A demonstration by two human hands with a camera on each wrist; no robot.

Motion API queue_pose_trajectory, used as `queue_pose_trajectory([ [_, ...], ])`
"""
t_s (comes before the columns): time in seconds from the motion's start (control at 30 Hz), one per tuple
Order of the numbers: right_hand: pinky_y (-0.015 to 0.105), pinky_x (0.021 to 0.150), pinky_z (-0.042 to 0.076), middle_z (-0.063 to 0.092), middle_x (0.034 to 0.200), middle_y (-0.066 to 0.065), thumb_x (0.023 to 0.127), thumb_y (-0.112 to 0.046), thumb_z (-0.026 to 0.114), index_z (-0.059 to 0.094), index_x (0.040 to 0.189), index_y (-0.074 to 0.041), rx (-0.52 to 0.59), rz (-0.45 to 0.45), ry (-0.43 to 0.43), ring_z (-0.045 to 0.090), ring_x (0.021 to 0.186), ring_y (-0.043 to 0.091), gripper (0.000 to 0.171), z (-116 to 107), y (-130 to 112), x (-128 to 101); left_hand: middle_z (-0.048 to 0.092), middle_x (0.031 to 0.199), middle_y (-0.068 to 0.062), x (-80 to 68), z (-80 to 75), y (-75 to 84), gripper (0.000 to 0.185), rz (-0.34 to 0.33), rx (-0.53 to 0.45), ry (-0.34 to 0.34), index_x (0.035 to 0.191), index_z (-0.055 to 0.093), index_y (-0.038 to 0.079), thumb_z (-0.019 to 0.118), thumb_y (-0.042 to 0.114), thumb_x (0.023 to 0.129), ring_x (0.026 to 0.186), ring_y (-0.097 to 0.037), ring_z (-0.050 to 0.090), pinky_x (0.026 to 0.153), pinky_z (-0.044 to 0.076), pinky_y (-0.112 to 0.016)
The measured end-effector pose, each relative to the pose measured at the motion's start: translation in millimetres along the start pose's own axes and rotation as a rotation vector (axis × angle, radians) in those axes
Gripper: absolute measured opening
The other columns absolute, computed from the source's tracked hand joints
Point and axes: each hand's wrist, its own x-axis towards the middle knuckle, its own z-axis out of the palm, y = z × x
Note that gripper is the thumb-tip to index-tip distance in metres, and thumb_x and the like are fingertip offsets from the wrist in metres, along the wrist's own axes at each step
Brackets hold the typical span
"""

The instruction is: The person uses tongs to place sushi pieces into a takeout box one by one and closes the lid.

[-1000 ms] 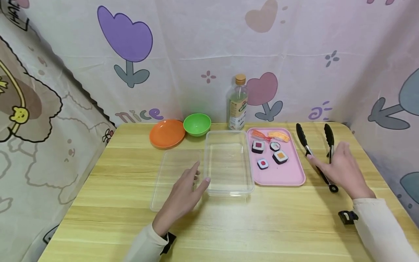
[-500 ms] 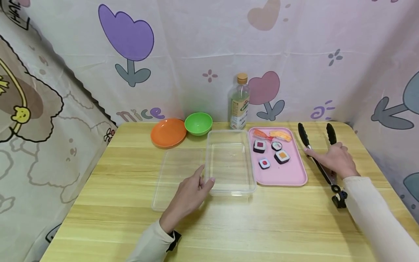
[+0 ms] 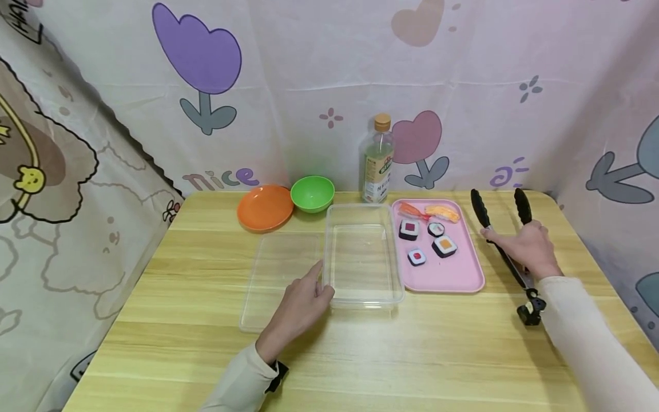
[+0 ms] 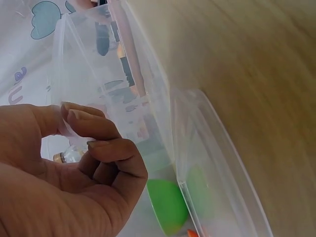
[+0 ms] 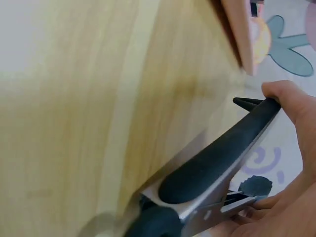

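Our right hand [image 3: 526,247] lies over the black tongs [image 3: 501,234] at the right side of the wooden table [image 3: 391,355], just beside the pink tray [image 3: 453,274]. From the head view the hand covers the middle of the tongs, so only the two black tips and the hinge end near the wrist show; the right wrist view shows our thumb and fingers curled round one black arm, gripping it. That view cuts the tongs off at both ends and blurs the tabletop.

Our left hand [image 3: 301,306] is at the near left corner of the clear plastic box [image 3: 363,254]. The left wrist view shows thumb and forefinger pinching its thin wall, the other fingers curled under. The box holds nothing. Its clear lid [image 3: 278,280] lies flat on the table, touching the box's left side, and our hand hides part of it; its edges are hard to make out against the wood.

The tray carries six sushi pieces [image 3: 445,246]: two nigiri at the far end, four rolls nearer. Behind stand an orange plate [image 3: 265,208], a green bowl [image 3: 312,193] and a bottle [image 3: 378,161].
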Motion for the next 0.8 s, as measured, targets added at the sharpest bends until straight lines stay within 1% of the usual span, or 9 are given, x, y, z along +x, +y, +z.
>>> queue_pose_trajectory([
  [0.03, 0.043, 0.048, 0.042, 0.044, 0.079, 0.027, 0.084, -0.069, 0.065, 0.046, 0.088, 0.015, 0.034, -0.003, 0.011, 0.047, 0.058, 0.032, 0.086, -2, 0, -1, 0.033, 0.055, 0.01, 0.0, -0.1, 0.0, 0.066, 0.0, -0.006, 0.0, 0.153, 0.036, -0.005, 0.051, 0.017, 0.092, 0.047, -0.006, 0.026, 0.046, 0.027, -0.024],
  [0.1, 0.039, 0.045, 0.038, 0.04, 0.069, 0.014, 0.083, -0.068, 0.068, 0.042, 0.084, 0.003, 0.092, -0.013, 0.038, 0.041, 0.05, 0.024, 0.076, -6, 0, -3, 0.033, 0.055, 0.01, 0.2, -0.3, 0.1, 0.067, -0.001, -0.015, 0.0, 0.153, 0.036, -0.005, 0.051, 0.017, 0.092, 0.047, -0.006, 0.025, 0.046, 0.026, -0.024],
  [0.17, 0.039, 0.048, 0.038, 0.04, 0.07, 0.01, 0.082, -0.067, 0.069, 0.043, 0.089, 0.004, 0.136, -0.015, 0.052, 0.042, 0.055, 0.025, 0.076, -10, 0, -6, 0.033, 0.055, 0.01, 0.3, -0.7, 0.0, 0.067, -0.002, -0.021, 0.0, 0.153, 0.035, -0.005, 0.051, 0.017, 0.093, 0.047, -0.006, 0.026, 0.045, 0.026, -0.024],
  [0.3, 0.048, 0.067, 0.041, 0.042, 0.107, 0.027, 0.083, -0.066, 0.069, 0.034, 0.128, 0.013, 0.177, -0.019, 0.048, 0.045, 0.089, 0.039, 0.097, -20, -2, -16, 0.034, 0.055, 0.009, 0.4, -1.1, -0.2, 0.067, -0.006, -0.024, -0.004, 0.154, 0.034, -0.005, 0.051, 0.017, 0.093, 0.047, -0.007, 0.026, 0.045, 0.025, -0.024],
  [0.33, 0.05, 0.071, 0.041, 0.041, 0.116, 0.03, 0.083, -0.066, 0.069, 0.032, 0.133, 0.014, 0.178, -0.016, 0.044, 0.044, 0.097, 0.042, 0.101, -22, -2, -18, 0.034, 0.055, 0.009, 0.7, -0.9, -0.4, 0.067, -0.006, -0.023, -0.005, 0.154, 0.034, -0.005, 0.051, 0.016, 0.093, 0.047, -0.007, 0.027, 0.045, 0.026, -0.024],
  [0.4, 0.052, 0.075, 0.04, 0.042, 0.124, 0.031, 0.083, -0.066, 0.069, 0.033, 0.137, 0.013, 0.172, -0.015, 0.045, 0.043, 0.104, 0.044, 0.102, -25, -2, -24, 0.034, 0.056, 0.009, 0.9, -0.4, -0.7, 0.067, -0.008, -0.025, -0.008, 0.154, 0.033, -0.005, 0.051, 0.016, 0.093, 0.047, -0.007, 0.027, 0.045, 0.026, -0.024],
  [0.47, 0.049, 0.074, 0.04, 0.043, 0.125, 0.03, 0.083, -0.065, 0.07, 0.036, 0.135, 0.012, 0.162, -0.025, 0.056, 0.044, 0.103, 0.043, 0.098, -26, -2, -29, 0.034, 0.056, 0.009, 0.7, 0.2, -1.0, 0.067, -0.009, -0.03, -0.011, 0.155, 0.033, -0.004, 0.05, 0.016, 0.093, 0.048, -0.007, 0.027, 0.045, 0.025, -0.024],
  [0.63, 0.036, 0.067, 0.035, 0.048, 0.106, 0.021, 0.083, -0.06, 0.074, 0.048, 0.117, 0.005, 0.125, -0.073, 0.113, 0.044, 0.09, 0.032, 0.078, -27, -1, -43, 0.034, 0.055, 0.009, -0.7, 1.5, -2.1, 0.067, -0.011, -0.046, -0.022, 0.155, 0.033, -0.002, 0.049, 0.016, 0.093, 0.047, -0.007, 0.026, 0.044, 0.023, -0.024],
  [0.8, 0.031, 0.06, 0.036, 0.051, 0.091, 0.015, 0.081, -0.055, 0.079, 0.054, 0.11, 0.0, 0.092, -0.13, 0.149, 0.046, 0.077, 0.026, 0.067, -26, -1, -58, 0.034, 0.055, 0.009, -0.8, 2.8, -3.7, 0.066, -0.006, -0.056, -0.023, 0.156, 0.034, 0.001, 0.049, 0.016, 0.093, 0.046, -0.007, 0.025, 0.043, 0.022, -0.024],
])
